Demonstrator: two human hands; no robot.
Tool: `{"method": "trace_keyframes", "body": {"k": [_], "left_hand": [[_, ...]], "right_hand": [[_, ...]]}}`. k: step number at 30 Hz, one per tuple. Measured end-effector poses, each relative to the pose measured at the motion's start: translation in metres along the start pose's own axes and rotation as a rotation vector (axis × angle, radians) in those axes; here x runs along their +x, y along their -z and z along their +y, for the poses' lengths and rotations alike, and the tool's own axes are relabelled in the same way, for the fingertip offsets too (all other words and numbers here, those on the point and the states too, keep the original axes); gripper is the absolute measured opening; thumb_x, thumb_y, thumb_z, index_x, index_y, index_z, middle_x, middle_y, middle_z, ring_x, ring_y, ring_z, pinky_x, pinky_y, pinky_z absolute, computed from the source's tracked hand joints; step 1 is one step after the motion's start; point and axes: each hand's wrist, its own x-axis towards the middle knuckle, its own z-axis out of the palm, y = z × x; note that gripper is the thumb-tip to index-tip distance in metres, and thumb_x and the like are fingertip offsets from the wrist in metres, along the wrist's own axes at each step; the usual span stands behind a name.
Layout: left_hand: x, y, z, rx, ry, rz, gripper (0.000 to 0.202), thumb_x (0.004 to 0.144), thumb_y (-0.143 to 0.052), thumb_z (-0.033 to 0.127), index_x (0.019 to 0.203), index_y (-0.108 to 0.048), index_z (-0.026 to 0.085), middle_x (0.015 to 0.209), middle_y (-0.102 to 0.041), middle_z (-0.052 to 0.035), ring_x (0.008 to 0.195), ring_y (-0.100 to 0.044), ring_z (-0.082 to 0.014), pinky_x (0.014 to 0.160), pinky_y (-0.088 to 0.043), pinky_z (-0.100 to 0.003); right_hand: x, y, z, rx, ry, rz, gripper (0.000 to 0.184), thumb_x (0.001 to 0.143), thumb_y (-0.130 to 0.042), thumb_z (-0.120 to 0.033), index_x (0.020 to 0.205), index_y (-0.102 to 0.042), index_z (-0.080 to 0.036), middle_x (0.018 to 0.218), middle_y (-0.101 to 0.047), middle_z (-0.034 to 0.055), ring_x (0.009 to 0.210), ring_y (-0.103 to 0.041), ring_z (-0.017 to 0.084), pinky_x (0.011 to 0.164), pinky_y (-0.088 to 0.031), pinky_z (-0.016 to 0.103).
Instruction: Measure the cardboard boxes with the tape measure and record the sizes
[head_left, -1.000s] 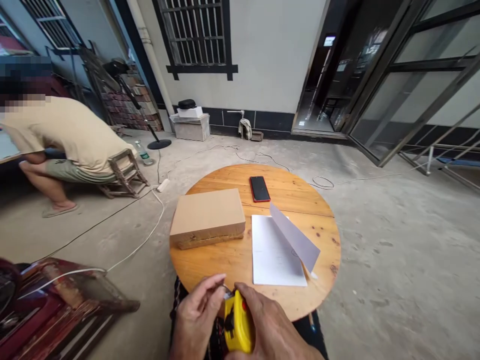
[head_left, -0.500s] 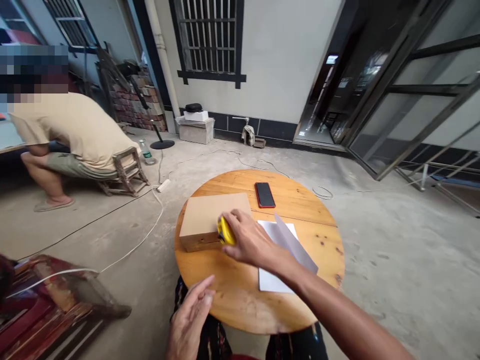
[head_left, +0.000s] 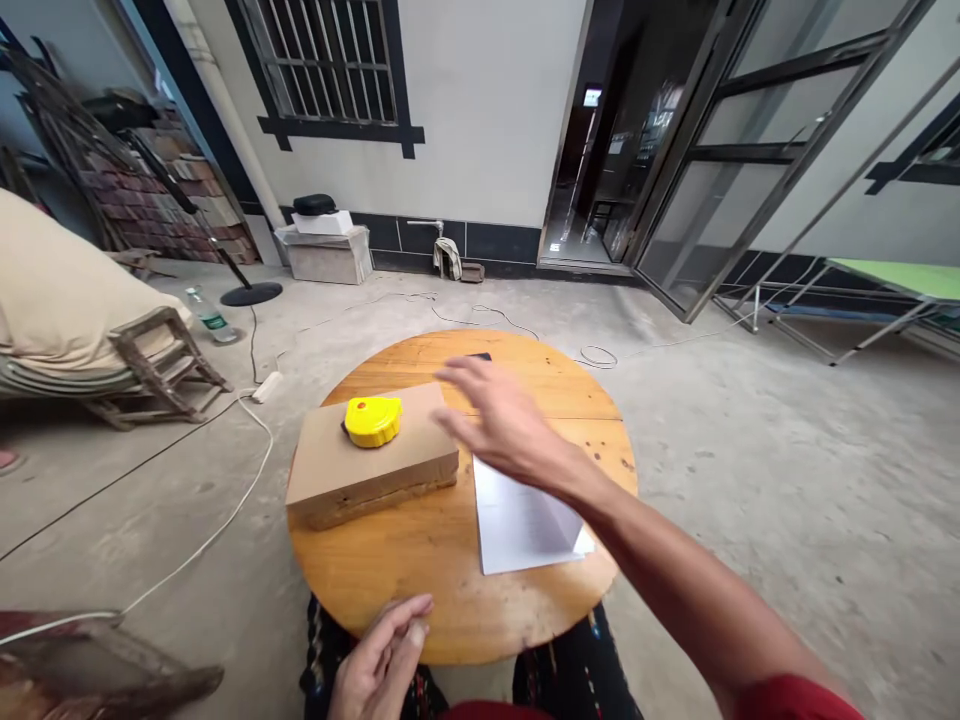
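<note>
A yellow tape measure (head_left: 373, 421) lies on top of a brown cardboard box (head_left: 315, 470) on the left of the round wooden table (head_left: 375, 570). My right hand (head_left: 502, 415) is held open and holds nothing, its fingers apart, just right of the box. It covers most of a dark phone (head_left: 482, 356), of which only an edge shows. Below that hand lie white papers (head_left: 517, 520), the top sheet partly lifted. My left hand (head_left: 382, 650) rests at the table's near edge, loosely open with fingers slightly bent, holding nothing.
A seated person's back (head_left: 60, 275) shows at the left on a small wooden chair (head_left: 161, 360). A bottle (head_left: 212, 318), a power strip (head_left: 267, 387) and cables lie about the floor. A glass door (head_left: 720, 190) stands open at the right, beside a green-topped folding table (head_left: 900, 277).
My right hand has let go of the tape measure on the box and moved right, over the phone. The lifted sheet has sunk lower. The view has turned right.
</note>
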Motion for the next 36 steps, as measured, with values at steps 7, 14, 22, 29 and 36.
{"method": "trace_keyframes", "body": {"k": [7,14,22,29,36], "left_hand": [[0.012,-0.03,0.018,0.155,-0.308,0.091,0.031,0.083,-0.063,0.048,0.096,-0.076,0.023,0.106,-0.073,-0.0079,0.097,-0.07,-0.0265,0.085,-0.058,-0.034],[0.027,-0.078,0.065,0.512,-0.913,-0.065,0.029,0.088,-0.055,0.017,0.114,-0.067,0.023,0.114,-0.068,-0.0088,0.107,-0.062,-0.0233,0.093,-0.052,-0.037],[0.068,-0.1,0.007,0.798,-0.783,-0.136,0.024,0.087,-0.055,0.016,0.107,-0.068,0.018,0.121,-0.064,-0.0128,0.117,-0.055,-0.0305,0.098,-0.048,-0.051],[0.062,-0.102,-0.005,0.844,-0.757,-0.047,0.031,0.084,-0.056,0.014,0.112,-0.067,0.021,0.134,-0.056,-0.0132,0.128,-0.047,-0.0336,0.103,-0.043,-0.056],[0.059,-0.103,-0.002,0.818,-0.69,-0.046,0.034,0.082,-0.06,0.017,0.115,-0.065,0.024,0.139,-0.054,-0.0098,0.132,-0.045,-0.0318,0.11,-0.037,-0.055]], "right_hand": [[-0.143,-0.003,0.091,0.146,-0.557,0.137,0.029,0.091,-0.045,-0.028,0.106,-0.068,-0.017,0.104,-0.074,0.0115,0.091,-0.068,0.024,0.078,-0.054,0.039],[-0.175,-0.1,0.062,-0.064,-0.285,-0.178,0.03,0.084,-0.057,-0.014,0.11,-0.069,-0.018,0.125,-0.065,0.0128,0.109,-0.058,0.03,0.091,-0.044,0.045],[-0.161,-0.055,0.115,-0.234,-0.5,-0.096,0.03,0.094,-0.043,-0.016,0.11,-0.068,-0.018,0.108,-0.07,0.011,0.094,-0.065,0.024,0.081,-0.044,0.035],[-0.132,-0.064,0.142,-0.447,-0.605,-0.192,0.023,0.094,-0.046,-0.023,0.099,-0.067,-0.013,0.096,-0.07,0.0147,0.089,-0.066,0.028,0.077,-0.039,0.036],[-0.113,-0.051,0.097,-0.077,-0.484,0.053,0.024,0.096,-0.042,-0.033,0.1,-0.061,-0.019,0.09,-0.072,0.008,0.078,-0.066,0.023,0.069,-0.044,0.032]]}}
